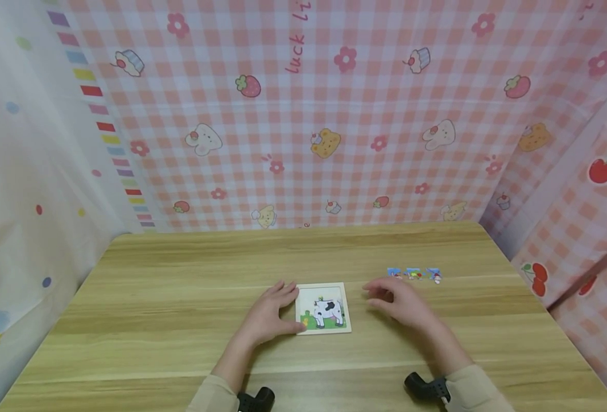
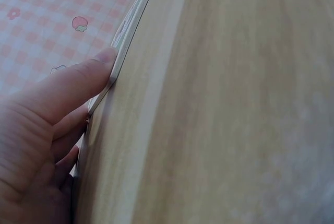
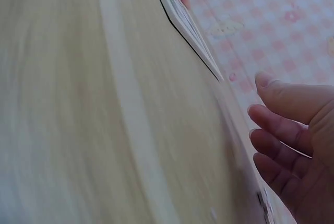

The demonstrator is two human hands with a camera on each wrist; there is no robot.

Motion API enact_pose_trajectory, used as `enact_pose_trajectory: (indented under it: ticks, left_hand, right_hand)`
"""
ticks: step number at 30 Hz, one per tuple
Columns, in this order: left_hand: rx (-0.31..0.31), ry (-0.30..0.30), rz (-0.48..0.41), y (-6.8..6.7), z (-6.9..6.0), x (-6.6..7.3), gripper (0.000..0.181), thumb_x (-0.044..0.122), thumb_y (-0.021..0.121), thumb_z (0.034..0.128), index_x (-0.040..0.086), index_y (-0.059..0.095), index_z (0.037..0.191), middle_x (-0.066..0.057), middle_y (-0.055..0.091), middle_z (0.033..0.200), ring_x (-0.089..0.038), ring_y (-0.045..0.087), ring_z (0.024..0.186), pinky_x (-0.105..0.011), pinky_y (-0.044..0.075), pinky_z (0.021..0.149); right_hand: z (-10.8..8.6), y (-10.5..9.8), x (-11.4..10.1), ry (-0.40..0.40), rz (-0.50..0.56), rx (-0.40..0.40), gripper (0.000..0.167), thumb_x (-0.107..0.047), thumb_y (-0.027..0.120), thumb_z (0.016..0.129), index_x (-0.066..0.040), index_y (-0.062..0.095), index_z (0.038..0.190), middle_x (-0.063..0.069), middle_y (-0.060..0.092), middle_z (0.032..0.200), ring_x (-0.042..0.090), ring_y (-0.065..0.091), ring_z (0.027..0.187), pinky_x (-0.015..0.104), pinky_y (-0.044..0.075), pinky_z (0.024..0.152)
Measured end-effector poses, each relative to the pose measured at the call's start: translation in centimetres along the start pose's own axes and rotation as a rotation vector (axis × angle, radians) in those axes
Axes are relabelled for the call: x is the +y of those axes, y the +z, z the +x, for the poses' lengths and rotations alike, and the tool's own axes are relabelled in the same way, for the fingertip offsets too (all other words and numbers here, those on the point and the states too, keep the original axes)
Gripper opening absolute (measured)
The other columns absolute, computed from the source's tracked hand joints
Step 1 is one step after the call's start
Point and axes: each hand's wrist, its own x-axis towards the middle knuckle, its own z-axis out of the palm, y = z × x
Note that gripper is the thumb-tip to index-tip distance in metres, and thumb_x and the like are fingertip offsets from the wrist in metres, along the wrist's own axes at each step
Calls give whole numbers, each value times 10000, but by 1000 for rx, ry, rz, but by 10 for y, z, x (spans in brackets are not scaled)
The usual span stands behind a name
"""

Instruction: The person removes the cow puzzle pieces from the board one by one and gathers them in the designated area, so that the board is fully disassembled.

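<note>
- While the left hand [image 1: 268,316] bears on the left side of the board [image 1: 306,296], the right hand [image 1: 397,298] is apart from it, near the right edge.
- Left hand: thumb and fingers spread wide; thumb on the near left corner, fingertips at the far end of the left edge.
- Right hand: thumb and fingers apart, fingers loosely bent, grip unoccupied. Contact with the table [image 1: 169,320] cannot be determined.
- Board: square, pale-rimmed, flat on the table between the hands.
- Cow [image 1: 329,313]: black and white on green ground, in the right and lower part of the board; the upper left shows pale backing.
- Pieces [image 1: 415,275]: three, mostly blue, in a row on the table just beyond the right hand; detail too small to read.
- Table: wood-grained, light band across it.
- Cloth [image 1: 293,109]: pink-and-white check, printed with flowers and strawberries, behind the table.
- Sleeves [image 1: 476,392]: beige, a black device [image 1: 422,387] at each wrist.
</note>
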Motion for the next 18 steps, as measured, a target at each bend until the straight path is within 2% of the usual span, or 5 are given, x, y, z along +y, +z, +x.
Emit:
enact_pose_trajectory:
  ticks: [5, 12, 14, 18]
  left_hand:
    - [-2, -6, 4, 0, 0, 0, 842, 412, 840, 749, 40, 512, 1430, -80, 424, 1546, -354, 264, 1481, -582, 246, 1178]
    - [-1, -8, -1, 0, 1, 0, 842, 406, 845, 747, 34, 514, 1427, -82, 422, 1546, -359, 264, 1480, -585, 250, 1175]
    - [-2, -9, 0, 0, 1, 0, 838, 405, 844, 748, 37, 517, 1426, -81, 423, 1546, -360, 265, 1480, -587, 252, 1174]
    - [-2, -9, 4, 0, 0, 1, 829, 407, 840, 751, 48, 521, 1426, -78, 427, 1544, -360, 270, 1478, -596, 257, 1168]
  right_hand:
    - [7, 13, -8, -50, -10, -32, 276, -159, 771, 857, -72, 716, 1114, 32, 707, 1024, 153, 610, 917, 284, 513, 794]
    - [18, 28, -25, -58, -19, -94, 312, -188, 786, 850, -130, 714, 1148, 19, 682, 1138, 197, 608, 1042, 379, 512, 914]
    - [21, 31, -31, -58, -29, -116, 321, -197, 791, 847, -148, 713, 1154, 14, 666, 1149, 190, 595, 1024, 374, 511, 907]
    - [27, 37, -40, -67, -39, -160, 346, -211, 806, 832, -163, 713, 1162, 31, 635, 1154, 167, 556, 923, 318, 507, 803]
